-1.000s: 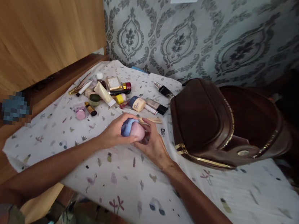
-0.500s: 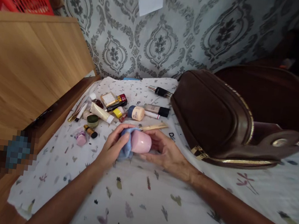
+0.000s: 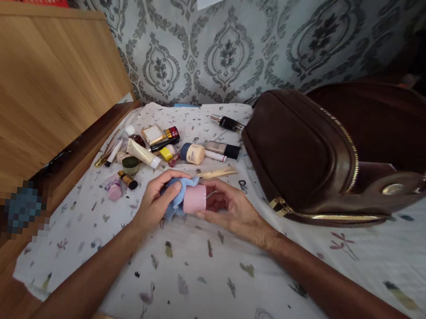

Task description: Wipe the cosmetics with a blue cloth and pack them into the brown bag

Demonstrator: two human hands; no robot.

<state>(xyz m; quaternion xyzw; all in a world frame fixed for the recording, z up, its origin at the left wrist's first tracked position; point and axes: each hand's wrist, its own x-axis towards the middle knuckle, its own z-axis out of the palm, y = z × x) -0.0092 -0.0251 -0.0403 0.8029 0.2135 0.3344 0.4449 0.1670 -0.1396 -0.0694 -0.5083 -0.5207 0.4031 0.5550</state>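
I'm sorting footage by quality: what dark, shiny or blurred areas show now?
Head view: upper right corner nearly black, beyond the brown bag; head view: glints on its gold zip; head view: pixelated patch at left; head view: pink jar fairly clear, no strong glare.

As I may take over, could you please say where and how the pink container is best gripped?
Probably with thumb and fingers across the bare round wall of the pink container, coming from the right, where the right hand is: it is held sideways, and the left hand holds the blue cloth over its left end.
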